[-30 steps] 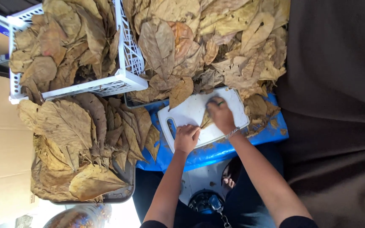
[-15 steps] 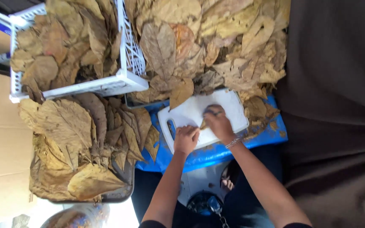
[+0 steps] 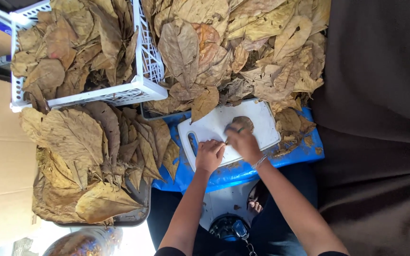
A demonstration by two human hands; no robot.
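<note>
- A broad heap of dry, tan-brown crinkled leaves (image 3: 243, 52) is spread across the far side of the work area; its near edge is seen touching the far rim of the board.
- A white latticed plastic crate (image 3: 143, 87), filled with the same dry leaves, is set to the left of that heap, and a dark tray (image 3: 141, 211) piled with flattened leaves lies nearer, on the left.
- A blue plastic sheet (image 3: 200, 178) is laid under a white rectangular plastic cutting board with a slot handle (image 3: 262, 121); the board's long axis runs left to right, with the handle end on the left.
- The left hand (image 3: 209, 155) is closed in a loose fist and pressed on the board's near left part, beside the handle slot.
- The right hand (image 3: 243, 142) is curled around a thin tool; what the tool is cannot be told.
- A small rounded brown leaf piece (image 3: 243, 123) lies on the board just beyond the right hand, touching its fingertips; the right hand is the nearer one, and the piece lies up and right of the left.
</note>
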